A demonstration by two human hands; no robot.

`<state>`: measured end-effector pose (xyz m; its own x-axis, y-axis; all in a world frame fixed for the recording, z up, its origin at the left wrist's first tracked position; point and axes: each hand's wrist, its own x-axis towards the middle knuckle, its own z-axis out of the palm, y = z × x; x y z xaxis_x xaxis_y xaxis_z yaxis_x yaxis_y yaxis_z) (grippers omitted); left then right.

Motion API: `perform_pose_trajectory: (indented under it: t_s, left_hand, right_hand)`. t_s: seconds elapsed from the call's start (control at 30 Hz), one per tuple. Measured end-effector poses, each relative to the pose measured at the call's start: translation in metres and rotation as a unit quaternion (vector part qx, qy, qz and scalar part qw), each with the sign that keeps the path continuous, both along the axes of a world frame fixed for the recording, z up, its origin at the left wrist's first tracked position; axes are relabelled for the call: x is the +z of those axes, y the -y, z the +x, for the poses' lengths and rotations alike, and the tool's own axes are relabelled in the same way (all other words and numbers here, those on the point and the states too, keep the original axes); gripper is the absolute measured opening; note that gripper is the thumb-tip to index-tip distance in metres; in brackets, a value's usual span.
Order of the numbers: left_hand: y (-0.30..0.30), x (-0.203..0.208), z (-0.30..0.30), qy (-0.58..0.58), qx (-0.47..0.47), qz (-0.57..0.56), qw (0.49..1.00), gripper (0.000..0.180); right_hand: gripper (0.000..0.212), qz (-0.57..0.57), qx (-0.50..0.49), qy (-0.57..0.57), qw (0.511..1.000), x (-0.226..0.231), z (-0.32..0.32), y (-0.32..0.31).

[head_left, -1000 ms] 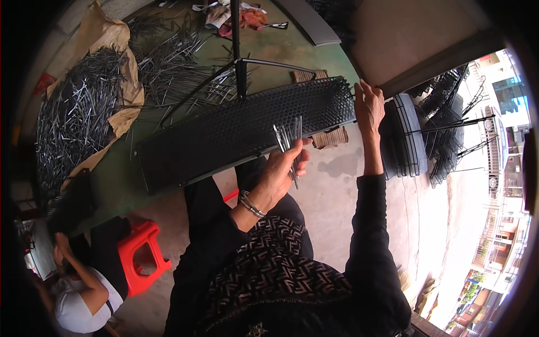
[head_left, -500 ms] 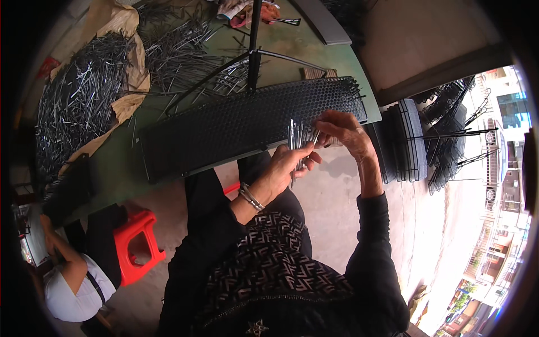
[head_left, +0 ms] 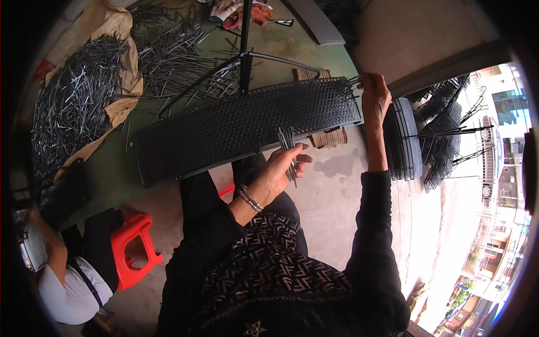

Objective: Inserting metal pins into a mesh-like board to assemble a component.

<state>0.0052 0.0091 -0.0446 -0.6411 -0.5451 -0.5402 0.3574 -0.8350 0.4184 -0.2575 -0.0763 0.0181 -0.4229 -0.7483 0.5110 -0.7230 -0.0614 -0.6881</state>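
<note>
The long black mesh panel [head_left: 247, 124] lay across the table [head_left: 300, 48] in front of the person, its right part apparently propped on corrugated cardboard [head_left: 329, 138] that showed along both long edges. Thumb and fingers of the left hand [head_left: 276, 169] pressed around a bundle of thin rods [head_left: 287, 141], probably held upright there to keep the rods within easy reach, while the right hand [head_left: 375, 102] was at the panel's right end, fingers bent together, though whether they pinched a rod could not be told. Farther left, brown paper [head_left: 133, 70] seemingly kept a heap of dark rods [head_left: 78, 104] gathered.
</note>
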Motion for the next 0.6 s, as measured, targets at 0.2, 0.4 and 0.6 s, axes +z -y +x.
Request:
perform_pose_trajectory:
  t_s: [0.2, 0.4, 0.6]
  left_hand:
    - [-0.002, -0.001, -0.004, -0.039, 0.044, 0.009, 0.998, 0.031]
    - [-0.001, 0.014, -0.001, -0.046, -0.006, 0.029, 0.999, 0.035]
    - [-0.003, -0.001, -0.004, -0.043, 0.02, 0.017, 0.999, 0.036]
  right_hand:
    - [0.013, -0.019, 0.01, -0.033, 0.999, -0.014, 0.002, 0.019]
    - [0.01, -0.03, 0.008, -0.113, 0.993, -0.021, -0.008, 0.021]
    - [0.008, -0.028, 0.005, -0.167, 0.986, -0.017, -0.001, 0.02]
